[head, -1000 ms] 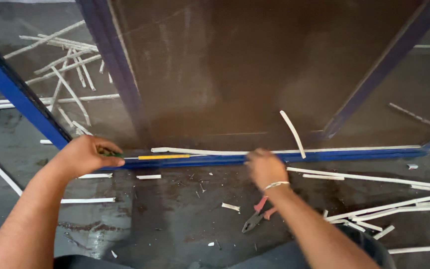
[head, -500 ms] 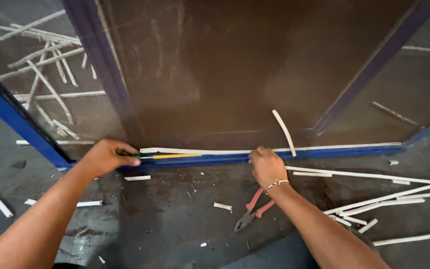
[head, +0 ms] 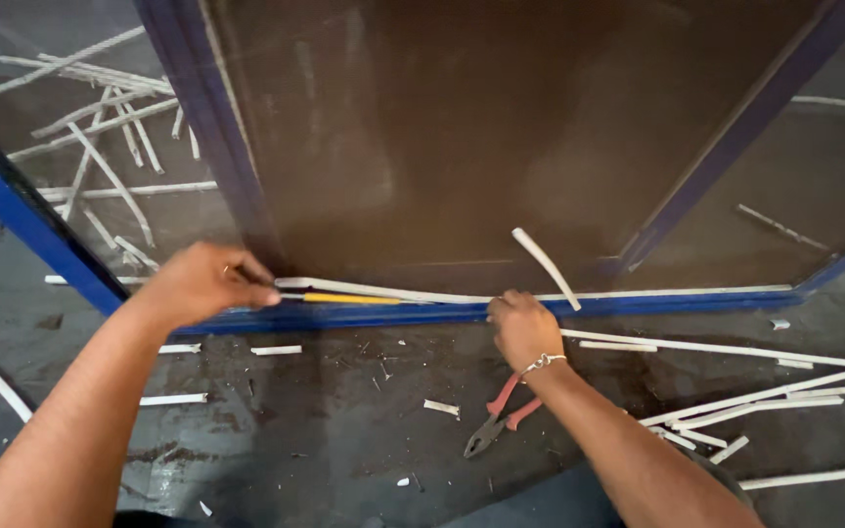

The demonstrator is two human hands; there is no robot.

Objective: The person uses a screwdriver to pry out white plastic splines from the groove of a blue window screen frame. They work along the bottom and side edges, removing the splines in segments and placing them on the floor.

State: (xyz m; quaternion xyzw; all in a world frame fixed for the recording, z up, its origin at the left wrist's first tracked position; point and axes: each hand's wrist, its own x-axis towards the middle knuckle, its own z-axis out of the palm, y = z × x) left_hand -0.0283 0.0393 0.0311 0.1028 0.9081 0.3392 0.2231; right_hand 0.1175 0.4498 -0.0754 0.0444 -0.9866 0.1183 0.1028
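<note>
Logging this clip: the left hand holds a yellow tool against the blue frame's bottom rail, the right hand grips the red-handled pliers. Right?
Not quite. In the head view the pliers lie loose on the floor under the right forearm; the right hand pinches the white strip at the blue frame. The left hand does hold the yellow tool there.

Red-handled pliers (head: 501, 418) on floor, white strip offcuts (head: 755, 399) scattered about

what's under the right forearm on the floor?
Red-handled pliers lie on the dark floor under the right forearm, jaws pointing lower left. The handle ends are covered by the wrist; the right hand is at the blue frame.
</note>
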